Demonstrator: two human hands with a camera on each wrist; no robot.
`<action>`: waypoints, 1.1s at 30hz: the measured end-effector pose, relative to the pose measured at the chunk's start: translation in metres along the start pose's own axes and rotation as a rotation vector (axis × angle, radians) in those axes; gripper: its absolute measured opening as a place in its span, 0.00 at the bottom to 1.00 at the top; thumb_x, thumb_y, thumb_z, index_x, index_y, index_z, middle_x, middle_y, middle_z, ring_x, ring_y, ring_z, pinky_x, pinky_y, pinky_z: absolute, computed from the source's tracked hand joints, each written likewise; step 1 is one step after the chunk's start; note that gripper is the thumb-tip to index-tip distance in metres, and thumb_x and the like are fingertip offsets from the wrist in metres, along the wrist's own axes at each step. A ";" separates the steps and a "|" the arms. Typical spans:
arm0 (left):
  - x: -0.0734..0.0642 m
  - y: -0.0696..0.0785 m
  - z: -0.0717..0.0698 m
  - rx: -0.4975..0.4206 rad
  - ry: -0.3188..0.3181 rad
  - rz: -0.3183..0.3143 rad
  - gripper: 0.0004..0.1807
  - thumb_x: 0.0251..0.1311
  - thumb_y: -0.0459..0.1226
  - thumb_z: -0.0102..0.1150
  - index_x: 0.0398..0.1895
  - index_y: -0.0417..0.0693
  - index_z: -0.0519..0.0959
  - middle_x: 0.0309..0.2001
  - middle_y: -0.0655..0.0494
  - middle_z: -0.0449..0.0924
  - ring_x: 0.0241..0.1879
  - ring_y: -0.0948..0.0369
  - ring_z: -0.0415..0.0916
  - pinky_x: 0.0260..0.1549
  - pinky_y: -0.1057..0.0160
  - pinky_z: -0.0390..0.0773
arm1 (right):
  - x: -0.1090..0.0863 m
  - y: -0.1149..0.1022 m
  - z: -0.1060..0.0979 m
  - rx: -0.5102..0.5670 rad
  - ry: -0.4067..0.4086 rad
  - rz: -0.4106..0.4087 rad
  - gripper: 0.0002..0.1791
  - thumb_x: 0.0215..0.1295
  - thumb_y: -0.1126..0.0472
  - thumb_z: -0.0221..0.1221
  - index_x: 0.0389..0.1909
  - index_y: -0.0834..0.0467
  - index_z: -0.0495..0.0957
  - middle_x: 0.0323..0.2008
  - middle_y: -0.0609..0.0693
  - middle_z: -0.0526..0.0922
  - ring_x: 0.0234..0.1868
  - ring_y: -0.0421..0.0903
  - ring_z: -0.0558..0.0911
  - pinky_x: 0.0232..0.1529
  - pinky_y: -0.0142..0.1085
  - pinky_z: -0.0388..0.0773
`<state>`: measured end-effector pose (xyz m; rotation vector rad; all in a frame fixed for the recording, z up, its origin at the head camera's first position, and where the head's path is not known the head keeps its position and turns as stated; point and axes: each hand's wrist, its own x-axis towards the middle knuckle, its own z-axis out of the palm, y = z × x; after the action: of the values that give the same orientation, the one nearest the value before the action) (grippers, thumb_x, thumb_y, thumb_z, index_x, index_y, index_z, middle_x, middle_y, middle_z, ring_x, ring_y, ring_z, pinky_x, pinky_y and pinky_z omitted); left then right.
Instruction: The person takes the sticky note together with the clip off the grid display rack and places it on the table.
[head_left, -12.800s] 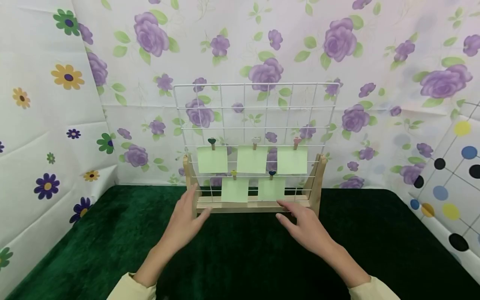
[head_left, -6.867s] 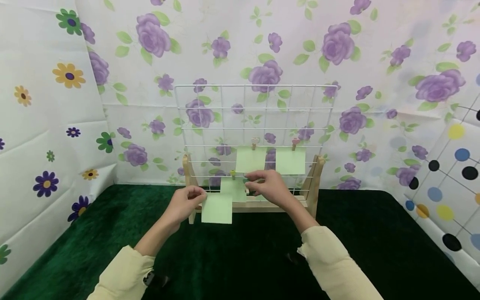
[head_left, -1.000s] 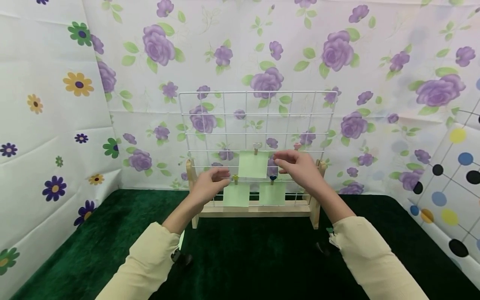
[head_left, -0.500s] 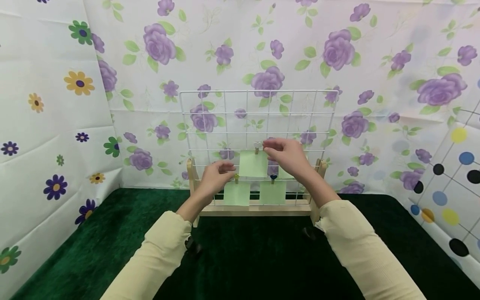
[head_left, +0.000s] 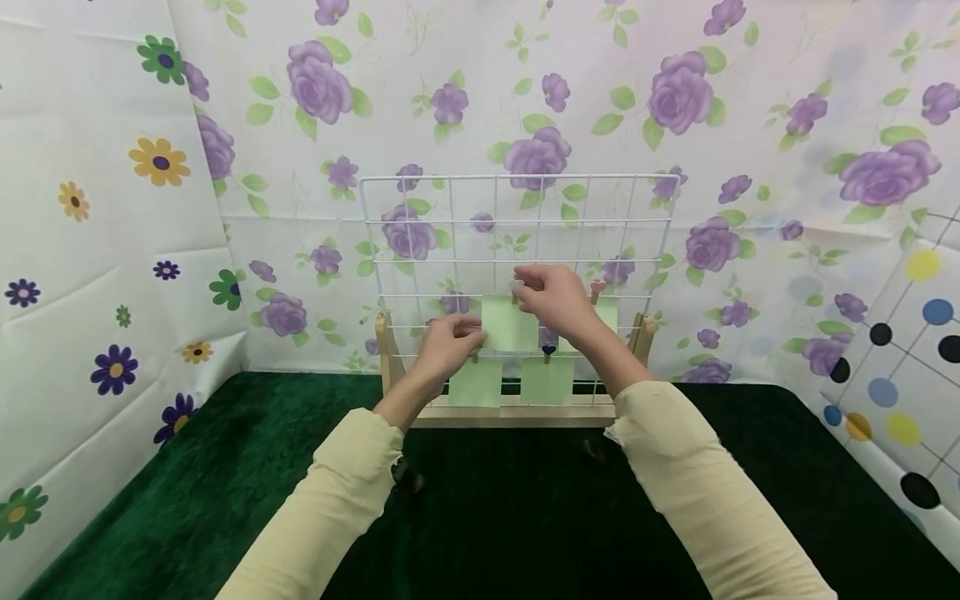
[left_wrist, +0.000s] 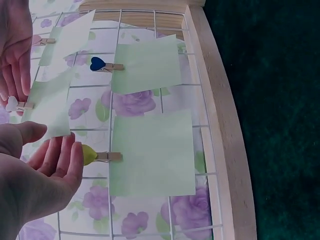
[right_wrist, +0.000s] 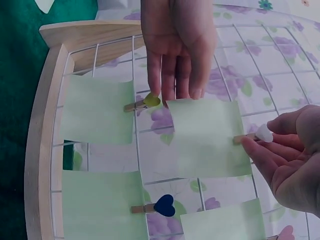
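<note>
Right hand [head_left: 558, 307], on my feed: grip clamped on white heart clip [right_wrist: 264, 133], at the edge of pale-green note [right_wrist: 207, 140], left in the wire grid's [head_left: 517, 176] upper row. Left hand [head_left: 444, 348]: fingertips at that note's opposite edge; pinched or not, I cannot tell. Around: three other clipped notes [head_left: 475, 385]. Below: wooden stand [head_left: 517, 415], green-covered counter [head_left: 225, 475].

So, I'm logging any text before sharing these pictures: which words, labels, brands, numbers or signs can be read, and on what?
None: no text can be read in any view.
The green notes are blank on the sides that show.
The heart clips and wooden stand show no writing.
The cloth backdrop shows pattern only.
The dark object by the left sleeve is too blurred to tell.
</note>
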<state>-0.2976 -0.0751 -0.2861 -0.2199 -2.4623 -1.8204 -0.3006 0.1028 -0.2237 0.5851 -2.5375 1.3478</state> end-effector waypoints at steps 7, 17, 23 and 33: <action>0.002 0.003 0.005 -0.001 0.004 0.002 0.16 0.66 0.34 0.56 0.54 0.34 0.76 0.48 0.42 0.80 0.42 0.50 0.80 0.46 0.53 0.78 | 0.004 -0.001 0.001 -0.008 0.019 0.022 0.18 0.70 0.65 0.54 0.58 0.68 0.75 0.53 0.61 0.79 0.43 0.54 0.84 0.42 0.38 0.81; 0.003 0.001 0.010 -0.068 0.035 0.002 0.14 0.67 0.30 0.55 0.53 0.31 0.75 0.47 0.38 0.77 0.40 0.46 0.81 0.45 0.52 0.79 | 0.009 0.000 0.000 -0.046 -0.005 0.020 0.16 0.70 0.65 0.54 0.55 0.66 0.78 0.51 0.61 0.81 0.40 0.54 0.85 0.40 0.40 0.81; 0.004 0.000 0.011 -0.052 0.058 0.019 0.15 0.67 0.30 0.55 0.53 0.30 0.75 0.46 0.38 0.78 0.40 0.47 0.81 0.44 0.53 0.79 | 0.011 0.002 0.000 -0.063 0.002 0.023 0.15 0.69 0.64 0.57 0.53 0.65 0.79 0.47 0.60 0.83 0.38 0.53 0.85 0.40 0.40 0.81; 0.008 -0.003 0.011 -0.040 0.054 0.022 0.15 0.67 0.30 0.55 0.52 0.30 0.76 0.48 0.38 0.78 0.41 0.47 0.81 0.44 0.54 0.80 | 0.013 0.006 0.001 -0.071 0.043 -0.008 0.13 0.66 0.63 0.61 0.48 0.65 0.82 0.42 0.59 0.85 0.34 0.52 0.86 0.39 0.40 0.81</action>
<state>-0.3056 -0.0646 -0.2914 -0.1966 -2.3806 -1.8427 -0.3154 0.1014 -0.2243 0.5456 -2.5341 1.2490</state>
